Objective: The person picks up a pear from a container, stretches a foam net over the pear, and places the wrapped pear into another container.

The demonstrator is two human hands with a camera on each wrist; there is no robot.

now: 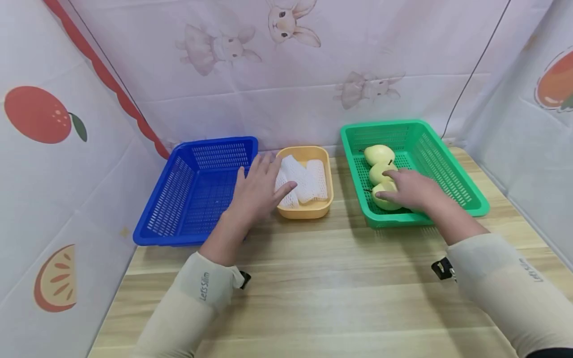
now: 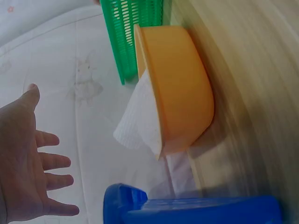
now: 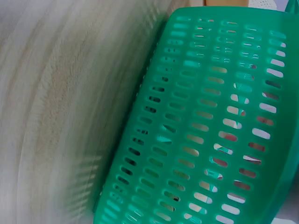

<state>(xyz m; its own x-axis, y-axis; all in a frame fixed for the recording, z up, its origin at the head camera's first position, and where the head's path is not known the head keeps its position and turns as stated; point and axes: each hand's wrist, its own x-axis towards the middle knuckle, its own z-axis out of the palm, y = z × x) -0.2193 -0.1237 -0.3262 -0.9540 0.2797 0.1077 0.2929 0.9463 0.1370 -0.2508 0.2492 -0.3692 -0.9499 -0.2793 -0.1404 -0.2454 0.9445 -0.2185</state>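
Here we are at the green basket [image 1: 403,219], and our right grip [image 1: 414,189] is down over the pears! Thumb and forefinger stand apart across the nearest pear [image 1: 385,201], the forefinger by the middle pear [image 1: 378,173]; whether we're clamped on either, we can't tell, and the right wrist view gives only basket slots. The far pear [image 1: 379,154] sits beyond, all three inside the basket.

Over on the left, our left grip [image 1: 257,191] is spread wide and holding nothing, hovering between the blue basket [image 1: 215,194] and the yellow tub [image 1: 306,214] with its white foam nets [image 1: 301,180].

We'd call this the pick-up step. Next, it seems, we need a firm hold on one pear, lifted clear of its neighbours and the rim, while our left takes a net and opens its mouth.
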